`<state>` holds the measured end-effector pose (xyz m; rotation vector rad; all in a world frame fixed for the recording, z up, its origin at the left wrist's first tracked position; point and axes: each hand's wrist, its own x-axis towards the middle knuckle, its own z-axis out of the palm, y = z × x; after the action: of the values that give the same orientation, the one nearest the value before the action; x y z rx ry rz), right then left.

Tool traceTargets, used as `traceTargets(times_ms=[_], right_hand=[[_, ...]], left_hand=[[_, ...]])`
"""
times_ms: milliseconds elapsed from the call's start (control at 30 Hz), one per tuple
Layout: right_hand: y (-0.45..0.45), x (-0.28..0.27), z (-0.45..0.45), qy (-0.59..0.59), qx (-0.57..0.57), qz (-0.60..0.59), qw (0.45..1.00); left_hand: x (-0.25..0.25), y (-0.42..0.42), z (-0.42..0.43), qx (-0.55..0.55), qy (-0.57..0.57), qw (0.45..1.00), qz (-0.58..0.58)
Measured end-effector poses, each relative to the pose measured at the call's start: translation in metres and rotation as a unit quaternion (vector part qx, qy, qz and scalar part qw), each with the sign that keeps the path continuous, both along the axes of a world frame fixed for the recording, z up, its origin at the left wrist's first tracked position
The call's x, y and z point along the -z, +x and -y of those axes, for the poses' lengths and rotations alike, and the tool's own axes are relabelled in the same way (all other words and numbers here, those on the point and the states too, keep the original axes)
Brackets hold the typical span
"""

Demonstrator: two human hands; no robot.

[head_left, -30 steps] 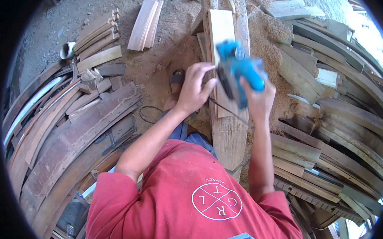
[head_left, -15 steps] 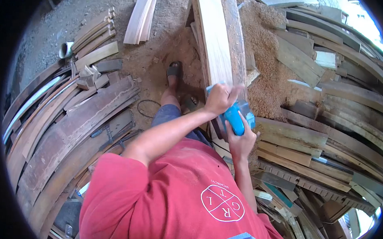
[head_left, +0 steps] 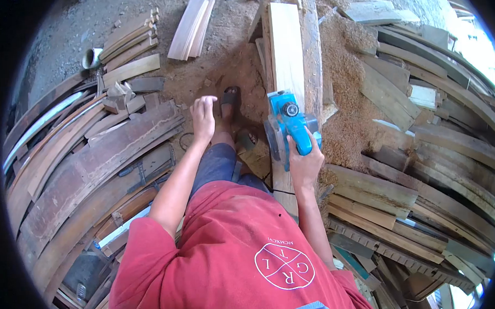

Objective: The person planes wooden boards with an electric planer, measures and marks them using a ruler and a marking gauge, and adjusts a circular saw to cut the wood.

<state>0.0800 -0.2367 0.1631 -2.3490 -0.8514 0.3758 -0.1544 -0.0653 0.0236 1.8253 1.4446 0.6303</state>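
Planer [head_left: 290,123] on pale board [head_left: 286,49] (shavings [head_left: 343,75] heaped beside, planks [head_left: 390,92] beyond).

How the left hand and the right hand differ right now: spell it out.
The right hand grips the blue planer; the left hand holds nothing. The left hand is up in the air, off to the left of the pale board, while the right hand is at the planer's rear end. Both hands are bare.

Free room over board [head_left: 287,49], past obstructing planer [head_left: 293,123]
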Motion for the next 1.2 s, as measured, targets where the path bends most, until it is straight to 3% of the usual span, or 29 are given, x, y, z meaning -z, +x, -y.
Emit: traceTargets(times_ms=[100,267,433,800,1033,1067,1100,1167,1200], right_hand=[[0.004,-0.013,-0.044,-0.063,0.016,-0.025,0.998],[0.021,0.001,-0.102,-0.010,0.011,0.043,0.999],[0.040,0.002,-0.164,-0.007,0.010,0.039,0.999],[0.080,-0.004,-0.312,-0.064,0.022,0.066,0.995],[0.110,0.004,-0.391,-0.028,0.046,0.036,0.998],[0.110,0.018,-0.394,-0.012,0.065,0.132,0.989],[0.114,0.020,-0.387,-0.007,0.073,0.135,0.988],[0.127,0.015,-0.364,0.055,-0.010,-0.075,0.996],[0.129,0.026,-0.337,0.086,0.038,-0.150,0.984]], left_hand=[[-0.007,-0.004,0.019,0.012,-0.024,0.999,-0.036],[-0.004,0.021,0.032,0.051,-0.035,0.997,-0.036],[-0.002,0.041,0.032,0.061,-0.120,0.991,-0.021],[0.013,0.016,-0.002,0.045,-0.084,0.995,-0.033],[0.000,0.034,-0.044,0.064,-0.050,0.995,-0.064],[-0.003,0.039,-0.050,0.073,-0.051,0.994,-0.062],[-0.004,0.041,-0.053,0.080,-0.045,0.994,-0.059],[-0.004,0.050,-0.059,0.091,-0.061,0.992,-0.061],[-0.007,0.053,-0.060,0.098,-0.056,0.992,-0.056]])
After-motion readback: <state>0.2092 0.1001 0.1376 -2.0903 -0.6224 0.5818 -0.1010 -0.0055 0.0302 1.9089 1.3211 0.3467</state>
